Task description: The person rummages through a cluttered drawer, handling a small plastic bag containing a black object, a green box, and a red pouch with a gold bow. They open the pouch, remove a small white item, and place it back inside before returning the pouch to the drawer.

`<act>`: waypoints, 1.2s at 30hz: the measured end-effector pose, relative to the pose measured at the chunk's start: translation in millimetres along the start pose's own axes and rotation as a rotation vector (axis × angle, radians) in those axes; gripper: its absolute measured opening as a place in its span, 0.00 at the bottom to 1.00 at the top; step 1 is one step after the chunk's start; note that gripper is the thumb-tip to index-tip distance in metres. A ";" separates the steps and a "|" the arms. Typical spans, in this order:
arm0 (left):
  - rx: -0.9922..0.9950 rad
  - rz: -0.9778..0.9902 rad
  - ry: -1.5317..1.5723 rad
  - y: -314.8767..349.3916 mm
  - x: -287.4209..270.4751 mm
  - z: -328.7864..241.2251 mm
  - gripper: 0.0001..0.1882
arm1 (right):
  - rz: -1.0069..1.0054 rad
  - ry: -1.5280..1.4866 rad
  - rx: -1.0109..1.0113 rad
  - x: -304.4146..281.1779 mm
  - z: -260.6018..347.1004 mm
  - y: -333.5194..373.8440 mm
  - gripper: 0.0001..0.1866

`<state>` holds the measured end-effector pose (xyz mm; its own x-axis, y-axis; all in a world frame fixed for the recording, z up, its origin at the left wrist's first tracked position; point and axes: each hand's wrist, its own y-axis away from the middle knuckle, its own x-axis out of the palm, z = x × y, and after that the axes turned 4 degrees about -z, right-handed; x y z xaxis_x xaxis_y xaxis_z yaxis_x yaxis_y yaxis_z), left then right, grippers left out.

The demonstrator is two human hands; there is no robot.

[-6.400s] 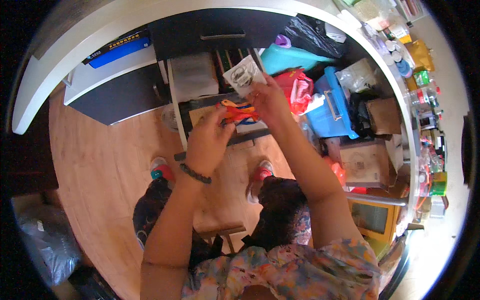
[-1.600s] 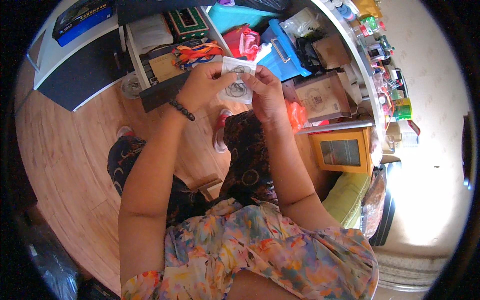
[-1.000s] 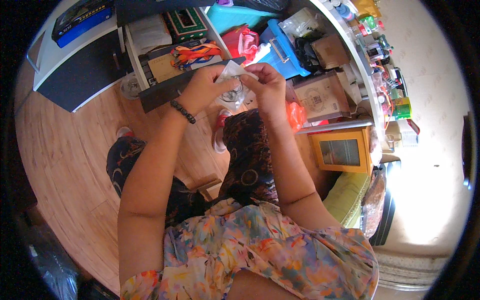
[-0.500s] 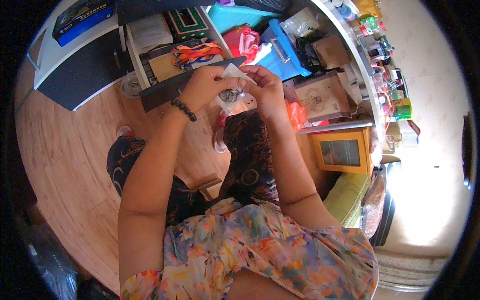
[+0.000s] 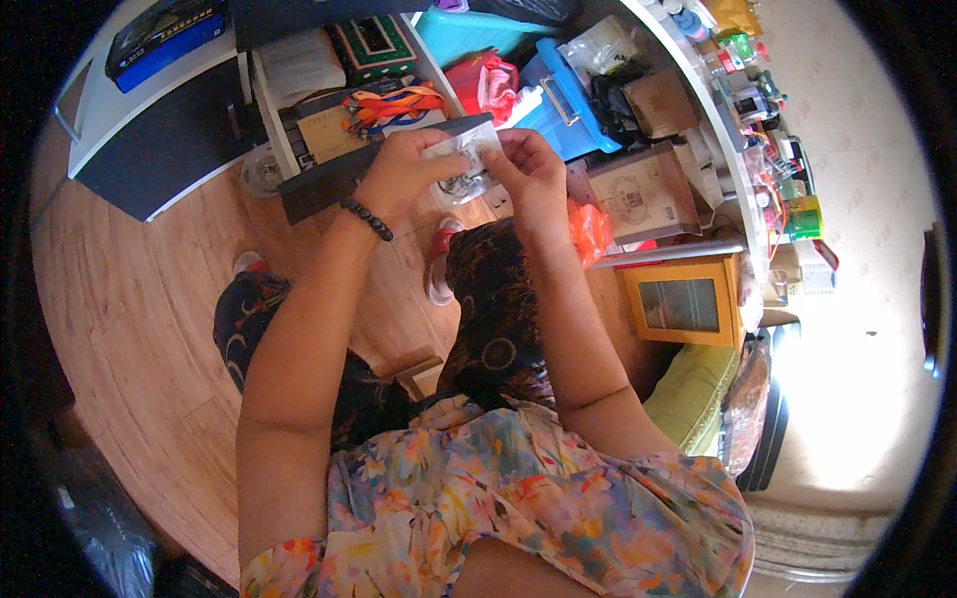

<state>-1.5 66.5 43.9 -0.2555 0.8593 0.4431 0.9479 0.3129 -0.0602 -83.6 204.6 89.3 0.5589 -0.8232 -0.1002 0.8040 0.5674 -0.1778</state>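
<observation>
Pinching the pouch (image 5: 472, 184) between thumb and fingers at either side, the left hand (image 5: 407, 171) and right hand (image 5: 534, 177) hold it near the open drawer (image 5: 321, 189), probably so its thin plastic won't fold.

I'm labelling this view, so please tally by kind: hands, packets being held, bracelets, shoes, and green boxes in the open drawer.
Hands: 2 (left hand, right hand)
Held clear packet: 1
Dark beaded bracelet: 1
Shoes: 2 (left shoe, right shoe)
Green box: 1
Total: 7
</observation>
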 end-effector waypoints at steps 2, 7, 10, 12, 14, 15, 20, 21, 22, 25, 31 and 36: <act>0.006 0.001 -0.109 -4.4 -4.8 3.4 0.11 | 0.064 0.030 -0.094 1.4 2.2 -0.8 0.17; 0.003 -0.026 -0.154 -3.2 -3.7 0.1 0.13 | 0.129 0.007 -0.007 -0.4 2.7 -0.7 0.19; -0.035 -0.042 0.013 -1.4 0.6 -0.5 0.16 | 0.029 0.025 0.039 1.8 6.1 2.4 0.17; -0.096 0.021 0.172 -0.7 -0.5 -0.4 0.19 | -0.040 0.043 0.040 3.5 8.7 3.2 0.17; -0.080 0.048 0.201 3.5 2.0 -5.1 0.20 | -0.099 0.040 0.027 3.5 9.2 2.2 0.16; -0.071 0.062 0.216 5.7 3.8 -8.3 0.20 | -0.090 0.079 0.016 3.2 6.9 1.8 0.16; -0.044 -0.032 0.132 4.5 5.8 -4.3 0.21 | -0.018 0.084 0.014 4.9 2.5 3.0 0.16; -0.044 -0.056 0.080 5.0 6.3 -5.8 0.21 | -0.001 0.057 0.021 4.9 1.7 2.5 0.16; -0.038 -0.059 0.004 4.3 5.5 -5.3 0.21 | 0.016 0.029 0.027 4.7 0.2 1.3 0.16; -0.021 -0.057 -0.133 2.6 3.4 -3.6 0.20 | 0.071 -0.005 0.097 3.0 -0.3 -0.4 0.15; -0.044 0.087 0.088 3.4 2.0 -4.2 0.20 | -0.039 -0.088 0.119 -3.0 -3.3 -3.7 0.12; -0.032 0.174 0.057 3.7 -0.8 -3.2 0.23 | -0.040 -0.130 0.065 -4.4 -4.8 -4.9 0.11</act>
<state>2.8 65.6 46.1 -0.0773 0.8748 0.4782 0.9826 0.1481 -0.1120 -90.9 205.4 85.9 0.5444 -0.8381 0.0341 0.8352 0.5378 -0.1150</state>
